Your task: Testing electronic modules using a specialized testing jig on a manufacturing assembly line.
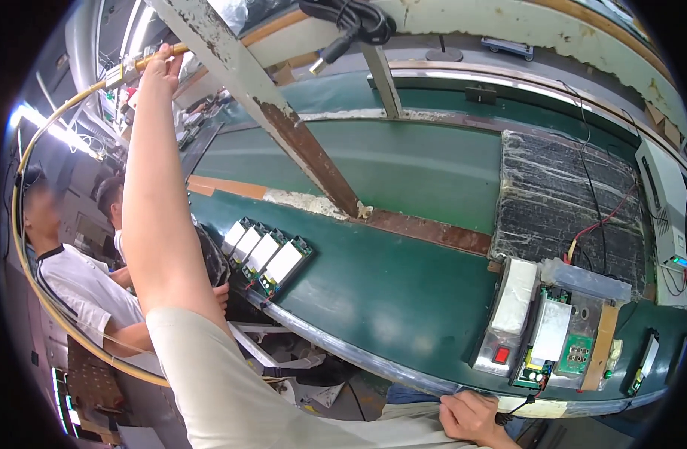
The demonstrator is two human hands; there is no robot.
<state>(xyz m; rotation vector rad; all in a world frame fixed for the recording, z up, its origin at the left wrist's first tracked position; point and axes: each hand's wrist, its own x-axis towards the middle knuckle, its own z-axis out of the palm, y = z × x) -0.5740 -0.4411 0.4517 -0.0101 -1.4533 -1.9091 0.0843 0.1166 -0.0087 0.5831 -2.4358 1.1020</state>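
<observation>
Nearest the lens, at 6 o'clock, the right hand rests curled against the front rim of the green worktop, fingers folded in; a thin black lead runs off beside it, though I cannot tell whether the hand pinches it. Just beyond, at 4 o'clock, sits a test fixture carrying a white-topped module and a green circuit board. At 9 o'clock four small circuit boards lie in a row near the worktop edge, light and stiff but fragile, best taken by their bare edges. Farther, at 2 o'clock, lies a black foil-wrapped block with red and black wires. Farthest, at 11 o'clock, the left hand is raised overhead, closed around a brass-tipped air hose: springy, light, probably slick, gripped right at its rigid fitting.
</observation>
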